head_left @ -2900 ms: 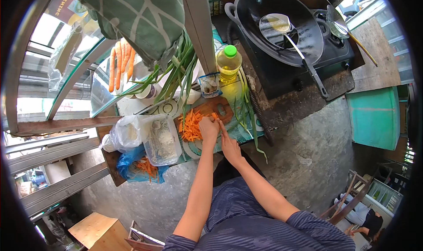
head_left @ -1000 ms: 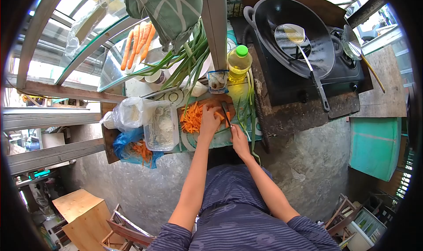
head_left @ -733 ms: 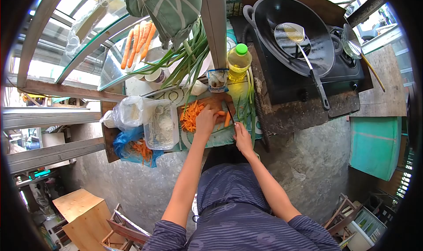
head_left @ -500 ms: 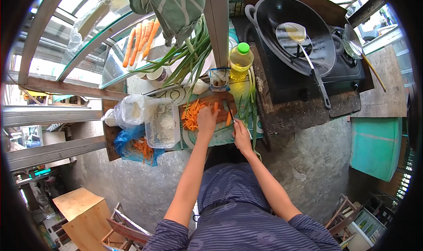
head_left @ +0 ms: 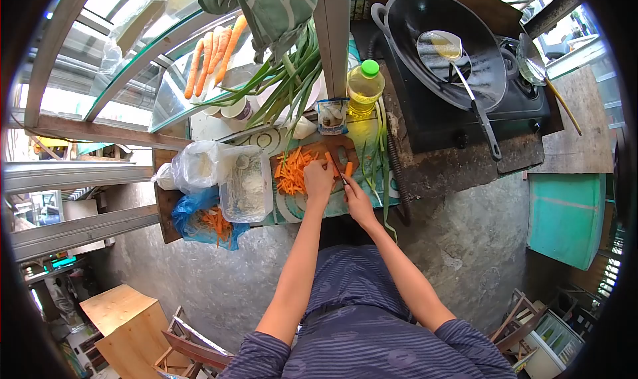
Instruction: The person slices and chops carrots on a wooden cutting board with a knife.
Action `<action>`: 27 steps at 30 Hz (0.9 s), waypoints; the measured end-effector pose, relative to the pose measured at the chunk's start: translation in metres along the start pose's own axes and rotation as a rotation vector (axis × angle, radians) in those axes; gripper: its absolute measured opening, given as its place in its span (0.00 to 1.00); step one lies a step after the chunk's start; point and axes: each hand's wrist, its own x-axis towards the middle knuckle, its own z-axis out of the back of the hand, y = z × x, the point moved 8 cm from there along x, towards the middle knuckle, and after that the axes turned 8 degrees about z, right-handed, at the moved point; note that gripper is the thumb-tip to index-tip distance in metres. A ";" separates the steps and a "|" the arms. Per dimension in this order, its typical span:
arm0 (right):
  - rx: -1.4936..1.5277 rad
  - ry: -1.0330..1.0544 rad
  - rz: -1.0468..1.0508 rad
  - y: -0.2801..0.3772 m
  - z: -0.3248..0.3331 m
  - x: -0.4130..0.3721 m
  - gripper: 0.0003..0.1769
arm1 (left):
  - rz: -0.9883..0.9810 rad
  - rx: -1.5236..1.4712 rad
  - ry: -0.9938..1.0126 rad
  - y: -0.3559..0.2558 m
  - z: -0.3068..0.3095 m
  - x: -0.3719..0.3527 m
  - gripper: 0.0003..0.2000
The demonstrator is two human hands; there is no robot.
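Head view: left hand (head_left: pixel 319 181), fingers clamped on a carrot piece (head_left: pixel 328 157); right hand (head_left: pixel 358 205), fingers closed around a knife (head_left: pixel 339 171).

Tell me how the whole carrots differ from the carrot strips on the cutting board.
The whole carrots are long and thick, while the carrot strips are short and thin. The whole carrots lie roughly side by side; the carrot strips sit in a jumbled heap on the cutting board. Both are orange.
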 end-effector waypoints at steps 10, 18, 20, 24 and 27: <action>0.211 -0.047 -0.068 0.013 0.004 -0.031 0.23 | 0.041 0.021 0.056 -0.012 0.001 -0.003 0.11; 0.015 -0.037 -0.007 0.017 0.009 -0.035 0.24 | 0.011 0.047 0.065 -0.007 -0.005 0.003 0.11; -0.004 -0.016 -0.054 0.022 0.010 -0.035 0.24 | 0.018 0.053 0.064 -0.009 -0.005 0.003 0.11; -0.102 0.025 -0.066 0.022 0.012 -0.031 0.24 | 0.032 0.078 0.074 -0.012 -0.003 0.004 0.11; -0.111 0.018 -0.031 0.014 0.010 -0.024 0.24 | 0.029 0.131 0.052 -0.007 -0.005 0.007 0.11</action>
